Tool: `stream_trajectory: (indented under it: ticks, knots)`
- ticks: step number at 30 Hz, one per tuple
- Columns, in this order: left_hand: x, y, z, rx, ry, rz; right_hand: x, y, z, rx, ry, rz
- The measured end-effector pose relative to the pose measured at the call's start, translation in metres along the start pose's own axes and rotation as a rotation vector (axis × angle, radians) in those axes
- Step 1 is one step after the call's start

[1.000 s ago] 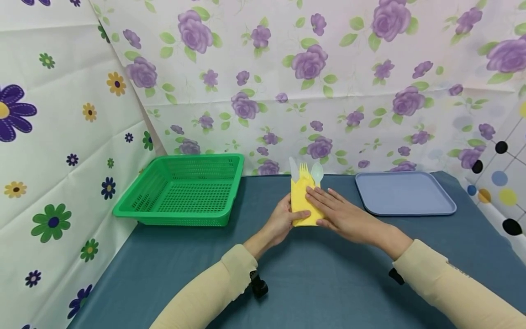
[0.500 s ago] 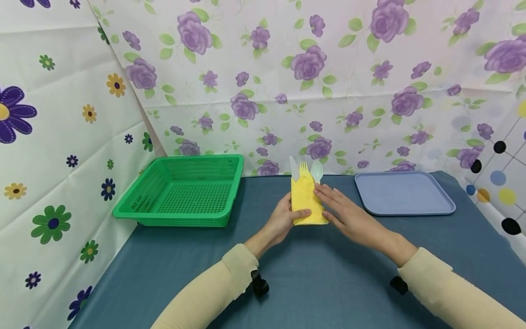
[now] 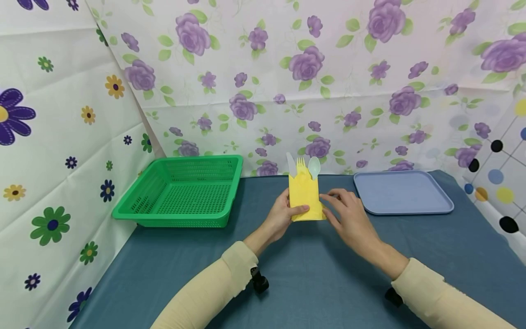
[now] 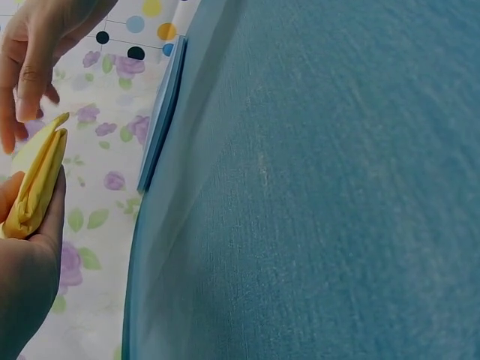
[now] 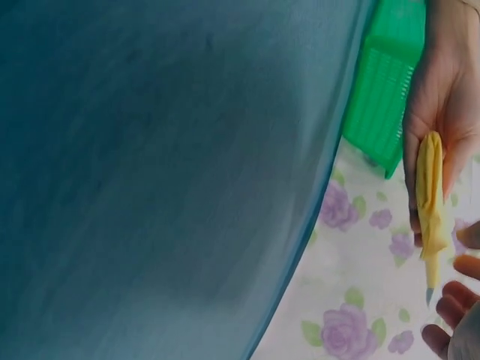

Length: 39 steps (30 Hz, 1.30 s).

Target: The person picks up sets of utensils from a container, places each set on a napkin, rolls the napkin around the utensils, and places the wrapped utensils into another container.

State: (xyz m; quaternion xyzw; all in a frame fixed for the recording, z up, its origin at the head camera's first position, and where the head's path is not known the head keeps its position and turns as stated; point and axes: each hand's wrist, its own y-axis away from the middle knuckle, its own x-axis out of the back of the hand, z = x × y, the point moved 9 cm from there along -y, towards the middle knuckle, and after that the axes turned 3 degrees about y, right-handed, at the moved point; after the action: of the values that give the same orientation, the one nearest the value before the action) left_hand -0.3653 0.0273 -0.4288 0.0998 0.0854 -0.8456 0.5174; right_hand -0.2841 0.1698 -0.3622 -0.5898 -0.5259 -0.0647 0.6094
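Note:
A folded yellow napkin point(image 3: 305, 194) is held up over the table, forming a pouch. Out of its top stick a white knife point(image 3: 291, 164), a yellow fork point(image 3: 302, 165) and a pale green spoon point(image 3: 314, 167). My left hand point(image 3: 283, 214) grips the napkin's lower left side, thumb across the front and fingers behind. Beside the right edge is my right hand point(image 3: 349, 219), its fingers loosely bent and thumb tip near the lower right corner. In the left wrist view the folded layers of the napkin point(image 4: 37, 176) show edge-on, with the right hand point(image 4: 37, 67) apart above.
On the left of the blue-covered table point(image 3: 287, 283) stands a green perforated basket point(image 3: 176, 214). A flat blue-grey tray point(image 3: 404, 194) lies at the back right. Flowered cloth point(image 3: 246, 68) hangs behind the table, and another patterned sheet point(image 3: 61, 160) borders the left side.
My right hand has come off the napkin's front and drawn to its right edge, fingers now more bent. The left hand keeps its grip, and the napkin has risen slightly.

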Motion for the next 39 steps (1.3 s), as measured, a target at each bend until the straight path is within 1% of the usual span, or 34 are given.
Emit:
stream_trajectory:
  ticks: [2,4,9,15,19,22,28,32,35,39]
  knots:
    - [0.000,0.000,0.000,-0.001,-0.002,0.008,0.002,0.001,-0.002,-0.029,-0.015,0.037]
    - [0.000,0.000,0.001,-0.004,-0.006,0.017,0.002,0.002,-0.004,-0.055,-0.022,0.057]
    - [0.000,0.000,0.004,-0.016,-0.015,0.029,-0.002,0.005,-0.010,-0.071,0.038,0.068]
    - [-0.001,-0.001,0.006,-0.024,0.001,0.029,-0.005,0.008,-0.010,-0.089,0.116,0.076]
    - [-0.001,-0.001,0.007,-0.033,0.013,0.031,-0.006,0.010,-0.012,-0.101,0.135,0.082]
    - [-0.001,-0.001,0.006,-0.036,0.026,0.046,-0.008,0.010,-0.013,-0.127,0.128,0.078]
    - [0.000,-0.002,0.009,-0.057,0.027,0.092,-0.018,0.010,-0.016,-0.239,0.073,0.011]
    - [0.002,-0.002,0.011,-0.057,0.014,0.111,-0.025,0.010,-0.018,-0.308,0.025,-0.034]
    - [0.004,-0.003,0.013,-0.055,0.003,0.113,-0.027,0.011,-0.017,-0.348,-0.058,-0.041]
    - [0.005,-0.004,0.015,-0.054,-0.007,0.103,-0.030,0.012,-0.011,-0.417,-0.223,-0.050]
